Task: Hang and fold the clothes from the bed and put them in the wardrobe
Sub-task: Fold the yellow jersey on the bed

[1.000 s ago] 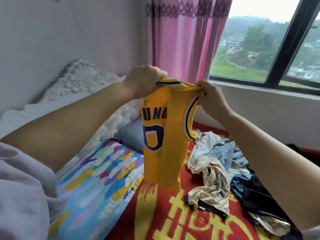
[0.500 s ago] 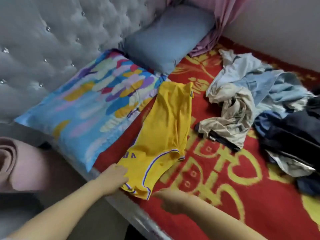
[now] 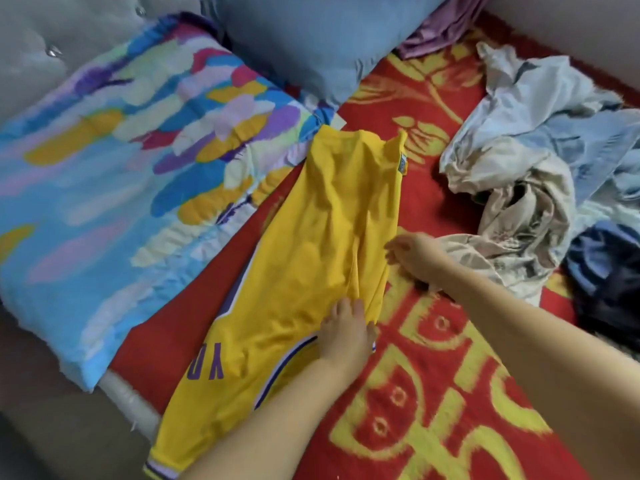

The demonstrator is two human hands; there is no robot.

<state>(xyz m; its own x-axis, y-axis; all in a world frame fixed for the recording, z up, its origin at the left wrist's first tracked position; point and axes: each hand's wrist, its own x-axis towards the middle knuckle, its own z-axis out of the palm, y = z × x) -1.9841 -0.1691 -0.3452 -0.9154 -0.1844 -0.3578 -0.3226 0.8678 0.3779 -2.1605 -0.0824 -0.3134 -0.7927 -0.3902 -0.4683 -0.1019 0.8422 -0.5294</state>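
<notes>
From the head camera, the smooth yellow jersey [image 3: 322, 244] lay folded lengthwise on the bed's red woven blanket [image 3: 433, 393]. The left hand [image 3: 348, 336] pressed it with flat, released fingers; the right hand [image 3: 414, 252] pinched its edge beside the crumpled clothes pile [image 3: 526, 174].

We see a yellow jersey [image 3: 325, 216] of smooth, faintly shiny knit cloth lying on a red and yellow blanket [image 3: 433, 393] with a fuzzy, matt pile. Our colourful pillow [image 3: 131, 174] looks like soft printed cotton, and the headboard [image 3: 52, 32] is grey tufted upholstery.
</notes>
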